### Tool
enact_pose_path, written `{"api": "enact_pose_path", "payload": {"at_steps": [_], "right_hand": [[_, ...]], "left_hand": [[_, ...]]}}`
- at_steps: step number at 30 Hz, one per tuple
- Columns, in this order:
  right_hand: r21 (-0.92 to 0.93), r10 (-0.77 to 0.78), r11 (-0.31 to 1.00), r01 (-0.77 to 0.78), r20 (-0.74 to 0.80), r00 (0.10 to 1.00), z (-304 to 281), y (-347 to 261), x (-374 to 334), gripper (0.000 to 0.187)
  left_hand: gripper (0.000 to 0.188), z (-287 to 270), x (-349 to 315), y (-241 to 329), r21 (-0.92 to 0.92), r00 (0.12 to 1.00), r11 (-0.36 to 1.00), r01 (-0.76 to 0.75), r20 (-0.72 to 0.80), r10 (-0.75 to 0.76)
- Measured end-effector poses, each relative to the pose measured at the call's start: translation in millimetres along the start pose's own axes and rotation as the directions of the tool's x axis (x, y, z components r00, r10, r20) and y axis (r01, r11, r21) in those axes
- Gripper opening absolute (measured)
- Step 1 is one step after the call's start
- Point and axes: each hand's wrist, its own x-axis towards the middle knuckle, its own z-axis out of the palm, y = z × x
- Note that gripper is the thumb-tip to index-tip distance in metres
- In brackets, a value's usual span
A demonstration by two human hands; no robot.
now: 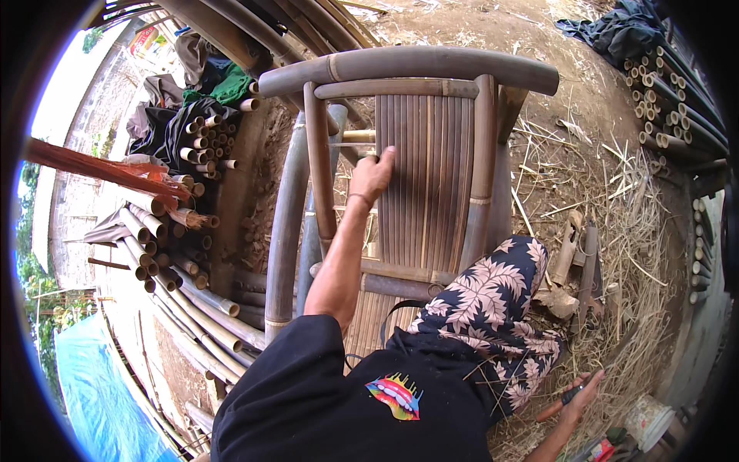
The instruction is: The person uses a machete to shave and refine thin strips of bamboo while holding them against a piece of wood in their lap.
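Note:
A bamboo chair (408, 65) stands before me, its backrest made of dark upright slats (431, 177) inside a frame of thick poles. My left hand (371, 179) is closed at the left edge of those slats. What its curled fingers hold, if anything, is hidden. Just beyond it, a thin pale strip (352, 144) crosses the gap to the frame. Low on the right, away from the chair, my right hand (586, 393) grips a tool with a brown wooden handle (550, 411) and a black band. The tool's far end is hard to make out against the straw.
Cut bamboo poles (208, 323) lie stacked at left, below dark cloths (165, 127). More bamboo (666, 108) is piled at the far right. Shavings (623, 262) and split pieces (570, 254) litter the ground. A pale bucket (648, 422) stands at the lower right.

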Motion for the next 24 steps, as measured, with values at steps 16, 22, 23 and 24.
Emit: {"api": "enact_pose_path", "payload": {"at_steps": [16,22,23,24], "right_hand": [[0.112,0.103,0.989,-0.099,-0.035,0.994,-44,5,15,0.054],[0.052,0.059,0.997,-0.053,-0.115,0.992,-74,24,43,0.026],[0.073,0.09,0.994,-0.08,-0.148,0.985,-78,39,48,0.024],[0.089,0.122,0.99,-0.108,-0.178,0.976,-82,56,52,0.022]], "left_hand": [[0.083,54,-123,-90,-0.022,0.954,0.994,0.104,0.286,-0.093],[0.031,45,-148,58,0.289,0.897,0.867,-0.405,0.306,0.317],[0.022,72,-159,99,0.122,0.813,0.837,-0.533,0.348,0.467],[0.021,106,-177,140,-0.155,0.733,0.847,-0.508,0.439,0.52]]}}
